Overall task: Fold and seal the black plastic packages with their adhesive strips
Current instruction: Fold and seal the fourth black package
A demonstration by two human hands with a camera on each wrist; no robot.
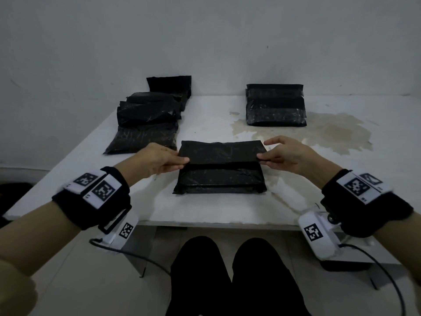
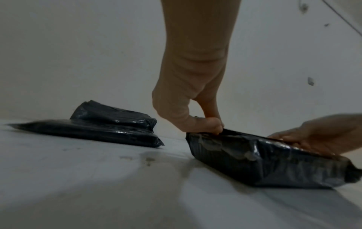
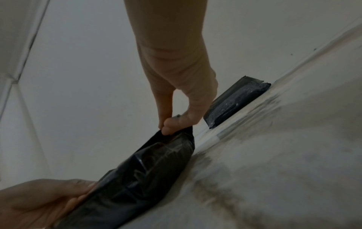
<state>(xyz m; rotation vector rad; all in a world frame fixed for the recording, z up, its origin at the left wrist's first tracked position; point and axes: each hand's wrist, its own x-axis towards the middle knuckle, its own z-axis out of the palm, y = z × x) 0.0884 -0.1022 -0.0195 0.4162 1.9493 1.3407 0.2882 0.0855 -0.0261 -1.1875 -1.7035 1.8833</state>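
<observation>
White wall (image 1: 205,37) backs a white table (image 1: 205,206), whose top carries a brownish stain (image 1: 330,131) toward my right. Near the front edge, centred before me, lies the black package (image 1: 219,176) under work. Its flap (image 1: 222,151) is folded toward me over the body and stops partway down. My left hand (image 1: 157,159) pinches the flap's left corner between thumb and fingers; the left wrist view confirms the thumb (image 2: 205,124) pressed on the plastic edge. My right hand (image 1: 284,156) pinches the flap's right corner likewise, thumb (image 3: 174,124) and forefinger closed on the plastic in the right wrist view. Whether the flap edge touches the body I cannot tell.

Behind and to my left, a pile of black packages (image 1: 148,117) lies loosely overlapped, reaching back to the wall. Behind and to my right, a neat stack of folded packages (image 1: 275,106) sits at the stain's far edge, well apart from the one held. Both wrists wear black bands with printed markers (image 1: 103,190).
</observation>
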